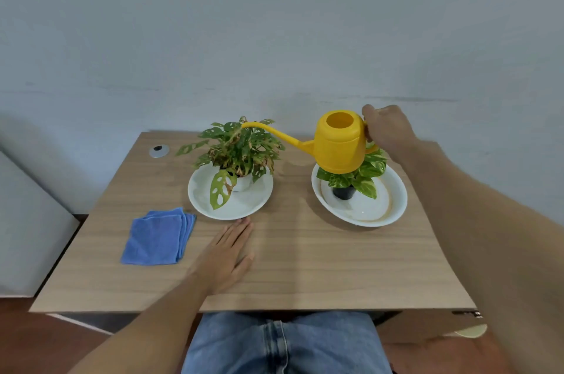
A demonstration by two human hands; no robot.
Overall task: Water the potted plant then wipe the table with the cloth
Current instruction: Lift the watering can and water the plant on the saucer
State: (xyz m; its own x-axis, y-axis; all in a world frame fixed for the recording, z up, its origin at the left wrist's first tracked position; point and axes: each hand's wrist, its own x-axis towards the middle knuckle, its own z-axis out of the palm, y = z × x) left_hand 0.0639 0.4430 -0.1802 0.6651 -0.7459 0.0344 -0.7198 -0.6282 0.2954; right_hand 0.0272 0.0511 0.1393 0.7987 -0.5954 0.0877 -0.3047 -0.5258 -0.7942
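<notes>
My right hand (386, 129) grips the handle of a yellow watering can (340, 143), held in the air above the right plant. Its long spout reaches left, and the tip sits over the leaves of the holey-leaved potted plant (236, 150), which stands in a white pot on a white plate (201, 193). A folded blue cloth (157, 236) lies on the wooden table (305, 251) at the left. My left hand (227, 254) rests flat on the table, palm down, fingers apart, just in front of the left plate.
A second plant with variegated leaves (366, 173) stands in a black pot in a white bowl (396, 199) at the right, under the can. A round metal grommet (158, 150) sits at the table's back left. A wall stands close behind the table.
</notes>
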